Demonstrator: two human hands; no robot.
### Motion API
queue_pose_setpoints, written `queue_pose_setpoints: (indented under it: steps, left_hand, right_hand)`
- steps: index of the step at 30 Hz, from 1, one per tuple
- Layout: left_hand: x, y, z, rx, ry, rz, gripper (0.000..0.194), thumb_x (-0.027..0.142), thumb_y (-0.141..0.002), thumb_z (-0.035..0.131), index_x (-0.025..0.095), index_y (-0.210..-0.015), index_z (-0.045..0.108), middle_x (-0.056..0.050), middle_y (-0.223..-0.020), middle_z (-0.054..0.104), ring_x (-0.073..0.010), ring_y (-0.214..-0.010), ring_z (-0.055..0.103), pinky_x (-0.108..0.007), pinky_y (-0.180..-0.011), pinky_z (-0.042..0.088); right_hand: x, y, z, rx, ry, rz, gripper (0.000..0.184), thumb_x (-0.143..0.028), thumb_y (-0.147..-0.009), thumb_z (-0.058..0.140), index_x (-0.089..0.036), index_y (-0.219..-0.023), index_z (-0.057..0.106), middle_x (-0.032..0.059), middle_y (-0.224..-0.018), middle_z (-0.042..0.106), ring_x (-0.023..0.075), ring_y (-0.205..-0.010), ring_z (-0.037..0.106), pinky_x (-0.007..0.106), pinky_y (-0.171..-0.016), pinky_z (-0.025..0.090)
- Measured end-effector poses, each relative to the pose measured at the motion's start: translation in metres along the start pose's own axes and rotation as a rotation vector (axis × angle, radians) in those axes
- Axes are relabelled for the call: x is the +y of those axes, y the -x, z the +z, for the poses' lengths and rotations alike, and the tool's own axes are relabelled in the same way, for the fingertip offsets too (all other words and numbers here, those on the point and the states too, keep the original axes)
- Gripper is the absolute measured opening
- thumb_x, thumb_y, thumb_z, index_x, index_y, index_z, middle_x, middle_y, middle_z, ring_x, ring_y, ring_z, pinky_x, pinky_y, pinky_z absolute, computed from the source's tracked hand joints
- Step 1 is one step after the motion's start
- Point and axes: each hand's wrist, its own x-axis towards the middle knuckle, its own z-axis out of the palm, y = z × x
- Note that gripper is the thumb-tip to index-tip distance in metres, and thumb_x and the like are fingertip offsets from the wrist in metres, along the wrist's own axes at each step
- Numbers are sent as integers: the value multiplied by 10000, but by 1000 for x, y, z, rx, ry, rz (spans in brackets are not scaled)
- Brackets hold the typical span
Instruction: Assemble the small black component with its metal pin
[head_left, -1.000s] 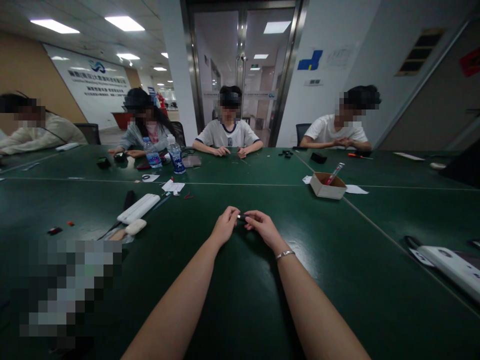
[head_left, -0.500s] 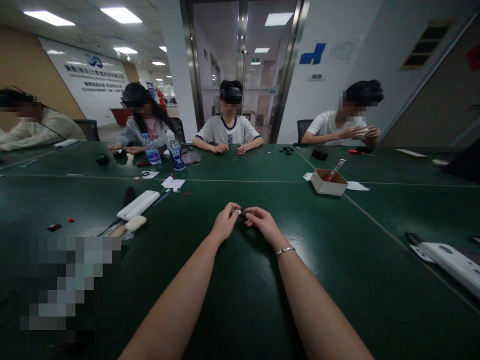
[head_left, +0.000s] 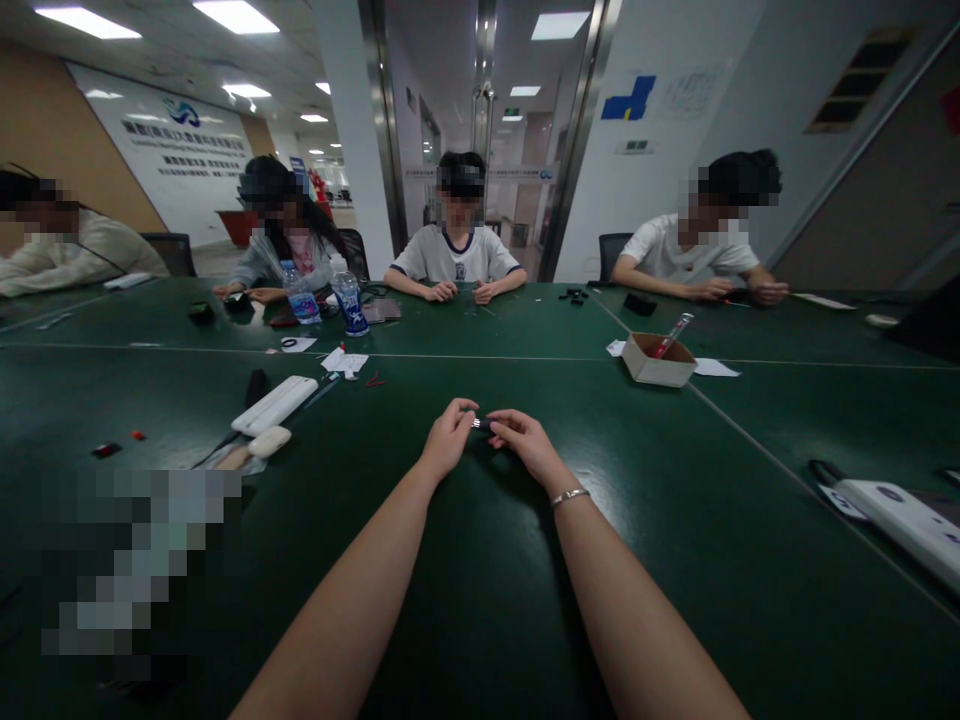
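Between my two hands, just above the green table (head_left: 495, 580), is a small dark piece with a shiny metal end (head_left: 481, 424); it is too small to name more exactly. My right hand (head_left: 525, 443) pinches its dark end between thumb and fingers, and a silver bracelet circles that wrist. At the metal end, my left hand (head_left: 448, 440) has its thumb and fingertips closed in, with the index finger raised a little above the piece. Part of the piece is hidden by the fingers.
Left of my hands lie a white power strip (head_left: 276, 406), a pale rounded object (head_left: 270, 442) and paper scraps (head_left: 343, 362). Two bottles (head_left: 349, 300) stand farther back. A small open box (head_left: 658, 362) holds a red-and-clear tube. Several people sit around the table.
My left fingers have opened slightly at the metal end, showing more of it. Across the table at right, a person has lowered their hands to the tabletop. The view has shifted slightly.
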Motion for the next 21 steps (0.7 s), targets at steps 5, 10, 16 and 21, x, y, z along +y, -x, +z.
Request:
queue_pose_setpoints:
  steps: [5,10,16,21]
  left_hand:
    - [-1,0,-1,-40,7,5,262,326,-857,435,210,-1041,580,32,-649,491,-121,-609,470,-242,-593,376]
    - [-2,-1,-1,-34,16,3,253,334,-852,438,210,-1006,595,35,-631,477,-119,-594,460,-235,-575,359]
    - [-1,0,-2,-40,-35,1,262,358,-864,420,215,-967,613,41,-593,455,-120,-569,441,-242,-582,355]
    - [-1,0,-1,-43,-66,18,248,332,-850,438,208,-968,618,27,-642,505,-124,-606,470,-247,-607,373]
  right_hand:
    - [4,-2,-1,4,-7,-2,352,-366,-648,777,-164,-922,685,15,-705,658,135,-607,607,264,-616,485]
    - [6,-3,-1,-3,-11,-6,337,-358,-650,772,-171,-917,686,10,-700,656,133,-607,603,266,-620,478]
    - [3,-2,0,-12,-21,-5,330,-352,-649,770,-173,-912,684,-1,-680,645,132,-604,602,268,-623,476]
    - [3,-2,0,-18,-24,-7,329,-343,-652,771,-168,-918,687,4,-692,650,128,-603,600,265,-623,475]
